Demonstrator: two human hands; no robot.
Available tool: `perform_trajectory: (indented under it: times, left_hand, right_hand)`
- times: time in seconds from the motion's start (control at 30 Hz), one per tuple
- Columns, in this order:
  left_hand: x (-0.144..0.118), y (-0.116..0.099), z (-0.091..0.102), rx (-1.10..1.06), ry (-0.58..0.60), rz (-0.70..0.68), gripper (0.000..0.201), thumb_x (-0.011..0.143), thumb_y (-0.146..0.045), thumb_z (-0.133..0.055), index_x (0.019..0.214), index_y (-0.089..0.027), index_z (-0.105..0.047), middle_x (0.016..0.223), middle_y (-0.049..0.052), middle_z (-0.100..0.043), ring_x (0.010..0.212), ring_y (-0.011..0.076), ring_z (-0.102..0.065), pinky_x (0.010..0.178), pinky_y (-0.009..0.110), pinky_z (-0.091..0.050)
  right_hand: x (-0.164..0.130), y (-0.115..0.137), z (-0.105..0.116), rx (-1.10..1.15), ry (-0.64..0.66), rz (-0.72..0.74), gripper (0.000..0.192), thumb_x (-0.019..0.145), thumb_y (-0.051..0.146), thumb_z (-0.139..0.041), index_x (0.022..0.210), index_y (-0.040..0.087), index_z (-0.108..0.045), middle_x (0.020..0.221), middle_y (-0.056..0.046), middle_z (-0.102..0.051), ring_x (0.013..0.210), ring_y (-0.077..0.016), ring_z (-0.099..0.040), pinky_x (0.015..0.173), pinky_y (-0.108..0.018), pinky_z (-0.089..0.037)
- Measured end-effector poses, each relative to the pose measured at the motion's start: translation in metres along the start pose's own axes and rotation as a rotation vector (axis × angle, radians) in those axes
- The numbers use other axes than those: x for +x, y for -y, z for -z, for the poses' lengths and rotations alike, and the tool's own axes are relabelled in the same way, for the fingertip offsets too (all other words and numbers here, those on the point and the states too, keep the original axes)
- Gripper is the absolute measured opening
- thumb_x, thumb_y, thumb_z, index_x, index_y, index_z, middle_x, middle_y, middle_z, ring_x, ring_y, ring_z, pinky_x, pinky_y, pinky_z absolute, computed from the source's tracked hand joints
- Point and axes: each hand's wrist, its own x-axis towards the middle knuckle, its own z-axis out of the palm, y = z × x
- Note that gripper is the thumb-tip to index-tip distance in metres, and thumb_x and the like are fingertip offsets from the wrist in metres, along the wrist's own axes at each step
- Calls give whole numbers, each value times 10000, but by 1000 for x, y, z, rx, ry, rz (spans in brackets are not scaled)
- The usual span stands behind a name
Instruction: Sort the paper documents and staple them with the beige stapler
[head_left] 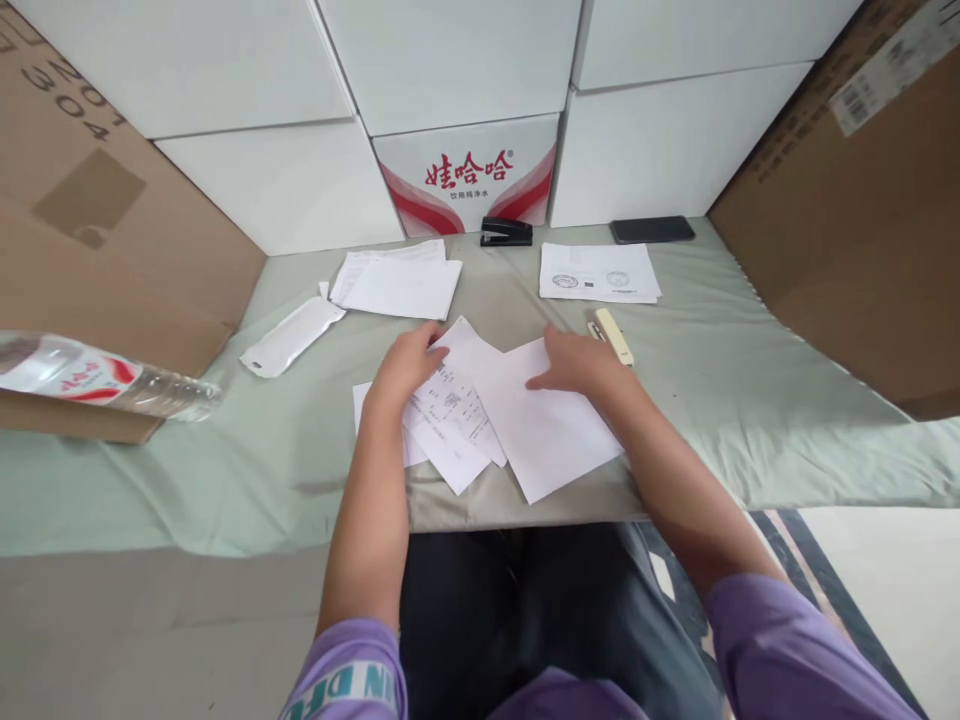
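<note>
White sheets [480, 420] lie fanned just in front of the black stapler [506, 232], at the table's near edge. Left hand [401, 370] presses flat on the printed page; right hand [577, 362] rests spread on the blank one. A careless push could slide the overhanging corners off the cloth [750, 400].

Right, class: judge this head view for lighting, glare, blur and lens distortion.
Head view: soft, even light with faint shadows under the hands, left hand and right hand; the white boxes look near blown out; the plastic bottle at the left edge is stretched and smeared; straight box edges splay outward, a wide-angle effect.
</note>
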Motion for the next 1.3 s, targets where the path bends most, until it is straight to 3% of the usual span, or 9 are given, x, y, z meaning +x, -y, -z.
perform_trajectory:
  times: [0.2, 0.3, 0.43, 0.57, 0.67, 0.87, 1.1, 1.2, 1.3]
  left_hand:
    - [0, -6, -3, -183, 94, -3, 372, 797, -464, -696, 1095, -242, -673, 1054, 61, -735, 933, 272, -684, 793, 347, -509]
    - [0, -8, -6, -219, 169, -34, 537, 689, -408, -799, 1181, -234, -672, 1153, 81, -728, 1011, 298, -687, 845, 366, -528]
    - [0, -10, -4, -419, 230, -64, 523, 697, -343, -781, 1194, -215, -682, 1186, 83, -732, 1043, 287, -696, 850, 362, -558]
    - [-1, -7, 2, -583, 178, -41, 529, 655, -344, -816, 1142, -178, -691, 1135, 83, -745, 1008, 272, -706, 829, 355, -573]
    - [-1, -8, 1, -651, 129, -21, 498, 667, -353, -816, 1115, -175, -692, 1096, 88, -752, 978, 260, -713, 824, 356, -576]
    - [-1, -17, -4, -640, 119, 36, 590, 621, -368, -860, 1153, -182, -686, 1108, 95, -751, 984, 271, -715, 814, 358, -580]
    - [0, -9, 1, -557, -32, 15, 494, 605, -360, -857, 1042, -165, -730, 982, 67, -757, 897, 260, -710, 762, 347, -575]
    - [6, 5, 4, -650, -234, 66, 467, 561, -392, -877, 923, -144, -718, 894, 64, -738, 809, 234, -691, 704, 332, -570]
    - [14, 17, 4, -762, -458, 89, 480, 526, -409, -878, 882, -155, -679, 888, 51, -720, 787, 206, -673, 689, 314, -572]
  right_hand:
    - [10, 14, -25, 107, -142, 216, 643, 821, 334, -717, 1365, 155, -424, 1215, -211, -640, 1080, -357, -625, 789, -381, -458]
    - [23, 17, -39, 235, -181, 321, 623, 850, 302, -679, 1392, 138, -420, 1236, -201, -638, 1076, -325, -630, 818, -372, -464]
    - [35, 5, -36, 427, -173, 362, 589, 851, 398, -671, 1360, 173, -477, 1185, -137, -667, 946, -244, -636, 772, -337, -465]
    - [37, -11, -18, 433, -70, 329, 424, 781, 452, -726, 1101, 189, -635, 1095, -88, -685, 874, -207, -606, 730, -309, -437]
    - [38, -12, -14, 393, 24, 371, 202, 809, 376, -670, 843, 180, -633, 912, -54, -668, 781, -179, -567, 694, -295, -389]
    - [42, -1, -25, 525, -288, 377, 181, 859, 358, -557, 831, 181, -581, 852, -35, -631, 755, -165, -503, 694, -289, -341]
    - [22, -7, -4, 614, -386, 459, 277, 873, 447, -578, 907, 182, -652, 899, -51, -682, 806, -184, -555, 740, -306, -397]
    - [20, -24, 12, 700, -457, 331, 391, 791, 518, -688, 983, 178, -684, 933, -84, -701, 883, -226, -601, 791, -347, -445]
    - [28, -41, 15, 973, -415, 301, 493, 807, 570, -646, 1110, 181, -672, 1023, -113, -717, 983, -263, -646, 844, -396, -494]
